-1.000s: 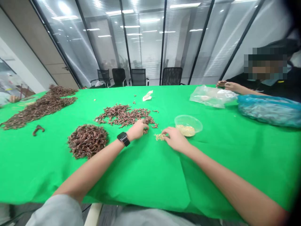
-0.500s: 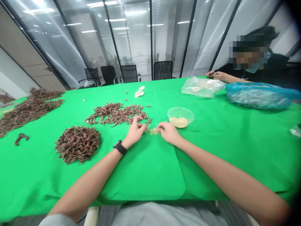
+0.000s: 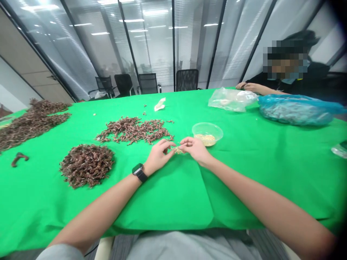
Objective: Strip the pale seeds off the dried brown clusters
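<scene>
My left hand [image 3: 159, 157], with a black smartwatch [image 3: 140, 172] on its wrist, and my right hand [image 3: 195, 149] meet in the middle of the green cloth. Their fingertips close in from both sides on a small clump of pale fragments [image 3: 177, 150], which they partly hide. Just beyond my right hand stands a clear plastic bowl [image 3: 207, 133] holding pale grains [image 3: 205, 140]. A loose spread of dried brown pieces [image 3: 134, 130] lies just beyond my left hand, and a dense brown heap [image 3: 86, 166] lies to its left.
A long brown heap [image 3: 29, 125] and a single curved piece [image 3: 18, 159] lie at the left of the green-covered table [image 3: 162, 206]. A clear bag [image 3: 231, 99], a blue bag [image 3: 294, 110] and a paper scrap [image 3: 159, 104] lie farther off. A seated person's hands [image 3: 246, 86] work at the far right.
My hands have drawn together over the pale clump, with their fingertips now meeting. The view has swung and tilted slightly, shifting the table in the frame.
</scene>
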Action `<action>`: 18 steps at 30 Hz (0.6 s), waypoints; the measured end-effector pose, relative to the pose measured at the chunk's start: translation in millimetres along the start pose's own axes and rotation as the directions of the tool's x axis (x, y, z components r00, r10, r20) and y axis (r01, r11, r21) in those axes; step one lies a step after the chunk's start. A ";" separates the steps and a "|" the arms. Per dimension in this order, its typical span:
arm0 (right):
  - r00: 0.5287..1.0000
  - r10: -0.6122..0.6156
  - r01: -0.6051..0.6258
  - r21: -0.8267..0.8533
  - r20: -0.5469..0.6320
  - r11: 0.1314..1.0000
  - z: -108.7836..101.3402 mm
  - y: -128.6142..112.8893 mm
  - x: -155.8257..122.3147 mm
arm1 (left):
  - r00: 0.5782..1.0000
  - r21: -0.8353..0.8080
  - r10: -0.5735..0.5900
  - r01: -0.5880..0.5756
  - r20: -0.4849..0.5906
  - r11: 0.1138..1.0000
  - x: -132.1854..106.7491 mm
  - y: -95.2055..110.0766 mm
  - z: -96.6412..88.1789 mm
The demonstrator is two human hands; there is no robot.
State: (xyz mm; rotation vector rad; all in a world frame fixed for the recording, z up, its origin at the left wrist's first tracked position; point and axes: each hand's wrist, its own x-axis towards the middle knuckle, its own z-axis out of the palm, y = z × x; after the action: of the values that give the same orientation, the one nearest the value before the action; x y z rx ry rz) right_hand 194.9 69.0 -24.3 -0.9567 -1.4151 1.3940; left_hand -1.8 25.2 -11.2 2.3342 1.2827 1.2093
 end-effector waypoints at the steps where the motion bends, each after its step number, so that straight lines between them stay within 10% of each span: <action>1: 1.000 0.024 -0.024 0.041 0.009 0.999 1.1 -0.8 -1.3 | 1.000 -0.002 0.011 -0.011 0.001 1.000 -0.6 1.7 0.9; 18: 0.991 0.106 -0.113 0.088 0.083 0.990 3.0 -4.1 -6.3 | 0.999 -0.036 0.036 -0.036 0.006 0.999 -3.5 3.9 3.2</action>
State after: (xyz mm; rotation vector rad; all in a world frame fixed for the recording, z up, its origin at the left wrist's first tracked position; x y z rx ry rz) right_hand 194.2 61.8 -20.5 -0.9405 -1.3599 1.5797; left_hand 1.9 20.8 -13.2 2.3436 1.2113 1.2242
